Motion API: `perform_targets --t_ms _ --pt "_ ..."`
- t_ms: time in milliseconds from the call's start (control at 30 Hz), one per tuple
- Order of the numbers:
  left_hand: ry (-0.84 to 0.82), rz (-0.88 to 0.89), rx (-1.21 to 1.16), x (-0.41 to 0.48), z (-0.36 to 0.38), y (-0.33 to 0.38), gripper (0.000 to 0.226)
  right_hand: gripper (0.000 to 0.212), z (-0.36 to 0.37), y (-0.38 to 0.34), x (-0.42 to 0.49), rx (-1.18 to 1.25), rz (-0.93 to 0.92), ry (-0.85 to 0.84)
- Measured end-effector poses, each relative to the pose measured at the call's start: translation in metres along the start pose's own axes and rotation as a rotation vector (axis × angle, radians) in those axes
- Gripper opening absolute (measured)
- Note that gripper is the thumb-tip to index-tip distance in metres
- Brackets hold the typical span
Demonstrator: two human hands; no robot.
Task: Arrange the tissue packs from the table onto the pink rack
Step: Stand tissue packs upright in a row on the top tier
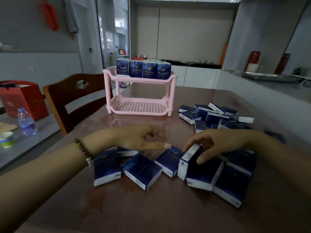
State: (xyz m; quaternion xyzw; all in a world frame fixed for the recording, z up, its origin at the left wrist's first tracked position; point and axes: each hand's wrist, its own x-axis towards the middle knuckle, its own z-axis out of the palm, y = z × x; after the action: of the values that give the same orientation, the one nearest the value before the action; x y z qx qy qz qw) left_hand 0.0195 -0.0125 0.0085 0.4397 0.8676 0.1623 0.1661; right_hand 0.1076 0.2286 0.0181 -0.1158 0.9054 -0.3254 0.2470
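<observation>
1. A glossy brown table (151, 207) fills the frame. We see bare surface between the rack and the hands, and again from the near packs to the bottom edge. A wooden chair (67, 98) stands at the table's left edge.
2. The pink rack (139, 113) stands at the far centre with its long side facing us. The slotted floor of its lower tier lies open to view.
3. To the right of the rack and apart from it, a loose pile of packs (215, 116) lies mostly flat, with long axes pointing every way.
4. On the top tier a front row of four tissue packs (149, 70) stands upright with long axes vertical. Their faces are turned to us and read "TWINKLE"; more packs stand behind.
5. A near row of packs (141, 170) lies flat by the hands, side by side, with long axes fanning away from us. One face reads "TWINKLE".
6. The right hand (217, 142) pinches a tilted pack (188, 158) between fingertips and thumb, its white printed side up. The small print is unreadable.
7. The left hand (139, 137) hovers over the row holding nothing, its fingers loosely curled and its thumb stretched toward a pack. We cannot tell whether the thumb touches it.
</observation>
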Motion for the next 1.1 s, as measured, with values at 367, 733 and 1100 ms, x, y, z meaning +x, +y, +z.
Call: perform_targets --t_ms 367,733,1100 --pt "0.123 -0.165 -0.02 -0.014 -0.016 -0.054 0.088 0.032 -0.014 -0.01 0.034 0.28 -0.126 0.405" --pt "0.033 -0.202 -0.074 -0.023 -0.02 -0.086 0.038 0.017 -0.014 -0.031 0.1 0.461 -0.108 0.411" --pt "0.345 -0.079 -0.259 -0.012 -0.034 -0.103 0.04 0.026 -0.026 -0.041 0.117 0.175 -0.21 0.452"
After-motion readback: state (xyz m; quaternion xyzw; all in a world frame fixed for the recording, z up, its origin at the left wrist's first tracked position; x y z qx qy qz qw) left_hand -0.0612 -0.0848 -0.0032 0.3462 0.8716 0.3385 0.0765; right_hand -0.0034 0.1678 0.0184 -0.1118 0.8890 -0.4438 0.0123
